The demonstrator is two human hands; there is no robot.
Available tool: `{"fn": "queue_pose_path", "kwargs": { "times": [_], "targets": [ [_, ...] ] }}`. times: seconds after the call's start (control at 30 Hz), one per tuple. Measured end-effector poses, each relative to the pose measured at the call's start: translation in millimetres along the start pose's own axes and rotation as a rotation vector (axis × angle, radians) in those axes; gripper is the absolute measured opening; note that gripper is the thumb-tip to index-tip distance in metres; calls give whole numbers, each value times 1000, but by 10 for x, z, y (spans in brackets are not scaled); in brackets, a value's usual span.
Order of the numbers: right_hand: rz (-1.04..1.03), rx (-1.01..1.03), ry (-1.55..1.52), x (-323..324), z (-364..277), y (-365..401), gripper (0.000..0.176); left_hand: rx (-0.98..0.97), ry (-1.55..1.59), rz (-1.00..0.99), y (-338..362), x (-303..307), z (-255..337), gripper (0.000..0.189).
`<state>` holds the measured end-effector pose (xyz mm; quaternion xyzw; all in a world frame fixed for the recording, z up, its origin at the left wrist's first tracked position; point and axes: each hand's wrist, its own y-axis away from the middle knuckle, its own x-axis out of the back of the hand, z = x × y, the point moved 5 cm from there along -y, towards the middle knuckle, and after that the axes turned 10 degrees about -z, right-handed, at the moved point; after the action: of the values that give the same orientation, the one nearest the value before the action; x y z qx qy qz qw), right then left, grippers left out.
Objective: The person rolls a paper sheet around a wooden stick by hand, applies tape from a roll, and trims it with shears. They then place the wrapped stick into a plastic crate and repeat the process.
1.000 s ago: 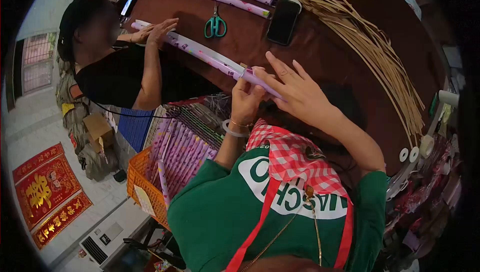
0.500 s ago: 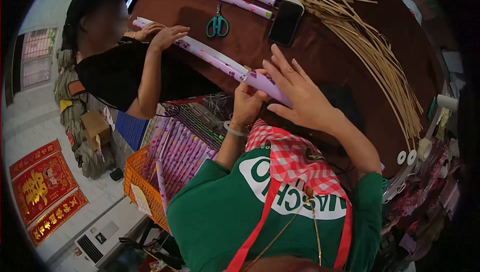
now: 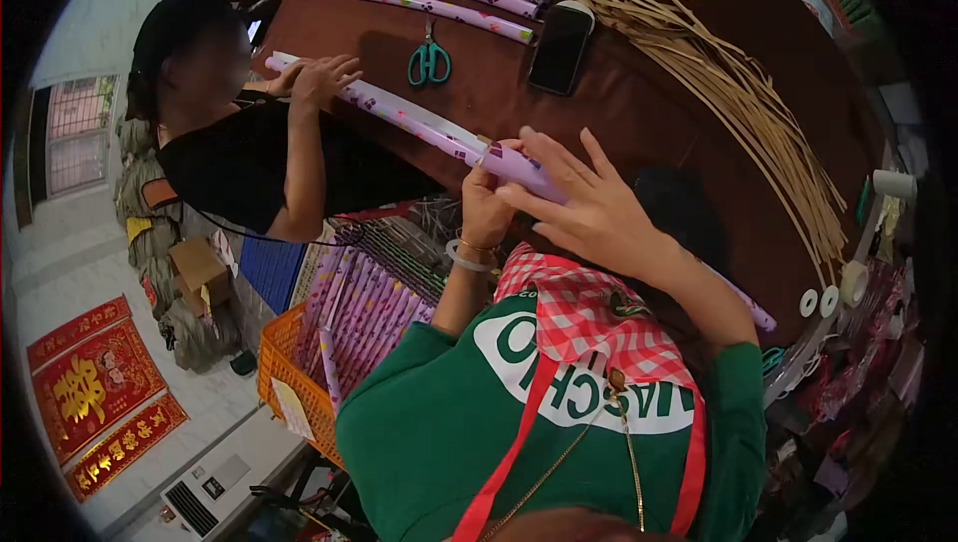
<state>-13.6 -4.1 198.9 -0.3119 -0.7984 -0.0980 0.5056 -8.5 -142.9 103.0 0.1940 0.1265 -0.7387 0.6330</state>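
A long lilac patterned wrapped tube slants across the table edge, a pale strip showing along its upper side. Near its middle, my left hand is closed around it, with bangles on the wrist. Spread fingers of my right hand lie over the tube just beyond the left hand, and the palm hides part of it. Past my right forearm a lilac end shows. A co-worker in black has both hands on the tube's far end.
On the brown-covered table lie teal-handled scissors, a black phone, several finished lilac tubes and a sheaf of tan strips. An orange basket holding more tubes stands at my left; tape rolls sit at right.
My right hand has slid slightly down over the tube, its fingers tilting left. A lilac end now shows more beyond my right forearm. The co-worker's hands have shifted slightly left.
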Motion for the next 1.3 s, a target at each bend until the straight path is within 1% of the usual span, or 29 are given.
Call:
{"fn": "queue_pose_path", "kwargs": {
  "times": [0.03, 0.07, 0.1, 0.13, 0.2, 0.23, 0.27, 0.33, 0.37, 0.43, 0.47, 0.5, 0.53, 0.57, 0.63, 0.67, 0.7, 0.73, 0.77, 0.83, 0.87, 0.93, 0.97, 1.03, 1.07, 1.2, 1.27, 1.3],
  "targets": [
    [-17, -26, -185, 22, 17, 106, 68, -39, 105, -51, -32, -70, 44, 47],
    [25, -113, -310, 30, 87, 231, 69, -78, 211, -103, -57, -119, 69, 50],
    [68, -203, -436, 18, 169, 383, 71, -45, 165, -63, -61, -85, 18, 54],
    [46, -313, -461, -19, 258, 566, 69, -39, 167, -68, -73, -108, 19, 54],
    [-18, -551, -663, -231, 467, 895, 68, -122, 209, -81, -99, -158, 83, 55],
    [-21, -598, -680, -269, 511, 1015, 58, -146, 159, -80, -119, -127, 54, 52],
    [-12, -611, -683, -306, 526, 1062, 58, -135, 161, -92, -117, -146, 64, 52],
    [-18, -547, -584, -331, 524, 1065, 44, -90, 105, -13, -119, -144, 98, 49],
    [-6, -557, -585, -319, 519, 1045, 44, -111, 144, -20, -126, -156, 112, 45],
    [53, -601, -671, -302, 503, 939, 33, -93, 87, -22, -130, -144, 124, 44],
    [61, -603, -673, -323, 508, 888, 33, -83, 31, -12, -129, -139, 134, 43],
    [101, -549, -637, -336, 503, 822, 31, -82, 27, -17, -125, -164, 153, 43],
    [139, -494, -600, -338, 504, 750, 32, -62, -44, 19, -116, -185, 175, 42],
    [143, -493, -599, -346, 547, 671, 32, -43, -114, 57, -110, -191, 189, 41],
    [65, -485, -971, -448, 623, 499, 32, -39, -85, 55, -100, -193, 198, 43],
    [66, -485, -972, -400, 614, 421, 32, -37, -55, 57, -87, -189, 198, 45],
    [-5, -525, -1012, -349, 594, 344, 33, -38, -56, 59, -72, -219, 213, 45],
    [-79, -565, -1049, -345, 582, 285, 35, -56, -80, 88, -49, -259, 254, 51],
    [-82, -562, -1047, -407, 606, 242, 35, -75, -101, 118, -32, -284, 287, 56],
    [-169, -517, -1284, -610, 594, 153, 38, -83, -157, 125, -25, -303, 314, 59],
    [-175, -517, -1283, -635, 600, 141, 38, -87, -214, 127, -14, -305, 321, 61],
    [-241, -531, -1296, -652, 570, 109, 33, -93, -219, 128, -22, -266, 276, 62],
    [-248, -533, -1296, -672, 570, 109, 33, -100, -227, 123, -24, -255, 257, 64],
    [-196, -554, -1348, -706, 586, 122, 36, -95, -218, 135, -14, -274, 254, 64],
    [-203, -557, -1347, -711, 584, 127, 36, -92, -213, 141, -10, -282, 249, 64],
    [-218, -545, -1344, -726, 580, 131, 30, -93, -228, 142, 0, -254, 208, 58],
    [-226, -535, -1370, -742, 588, 138, 29, -79, -102, 147, 1, -202, 164, 61],
    [-239, -518, -1358, -764, 602, 143, 29, -78, -99, 150, -3, -194, 160, 61]
  ]
}}
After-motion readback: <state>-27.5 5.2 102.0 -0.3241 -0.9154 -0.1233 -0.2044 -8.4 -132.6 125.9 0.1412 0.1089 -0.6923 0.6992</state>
